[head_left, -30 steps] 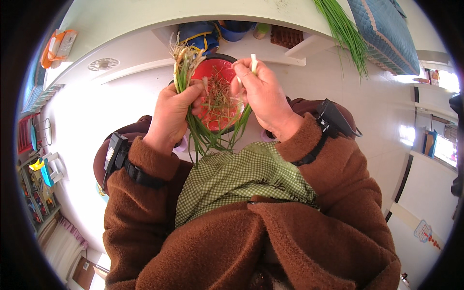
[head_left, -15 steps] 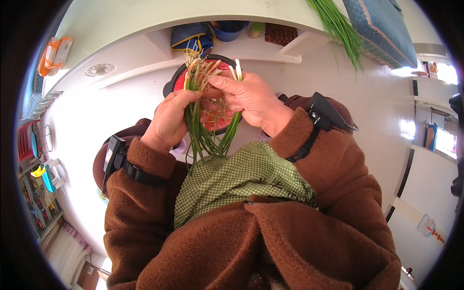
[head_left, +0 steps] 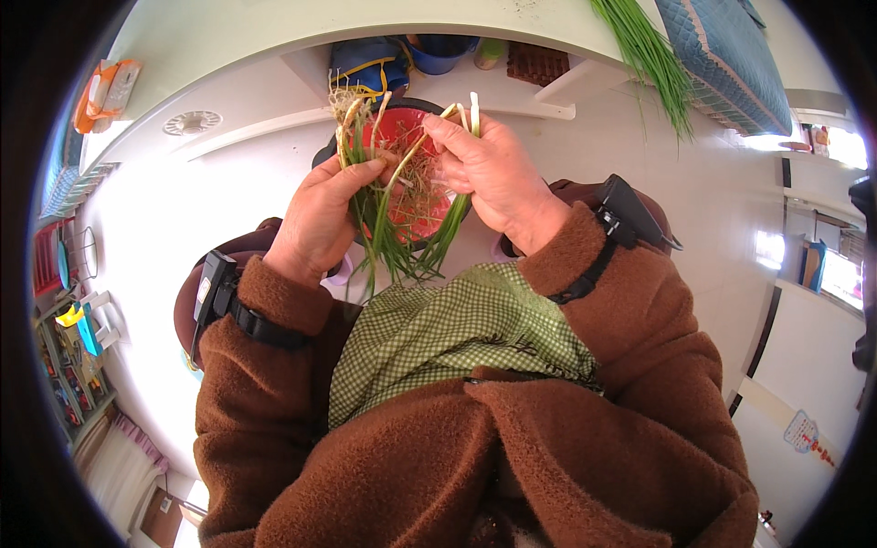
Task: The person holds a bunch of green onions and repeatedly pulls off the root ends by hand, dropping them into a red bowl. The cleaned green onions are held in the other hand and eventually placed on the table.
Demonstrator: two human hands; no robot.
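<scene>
My left hand (head_left: 315,210) is closed round a bunch of scallions (head_left: 379,228), their straggly brown roots pointing up and green leaves hanging down. Between the thumb and fingers of my right hand (head_left: 502,178) is the pale end of a single scallion (head_left: 406,164), which slants down toward the bunch. That same hand also grips a few cleaner scallions (head_left: 474,108), white ends up, with leaves dangling below. Under both hands stands a red basin with a dark rim (head_left: 416,104), holding dry root and peel scraps (head_left: 422,187).
Beyond the basin is a pale table (head_left: 384,18) with more long green stalks (head_left: 644,55) over its edge, beside a blue quilted thing (head_left: 726,64). Beneath it are a blue bag (head_left: 365,66), a blue bucket (head_left: 437,57) and a brown basket (head_left: 537,64). A green checked apron (head_left: 457,320) covers my lap.
My hands have drawn apart, the right one moving a little rightward. One scallion's pale end has separated from the bunch and now slants between the hands. More of the basin's scraps show.
</scene>
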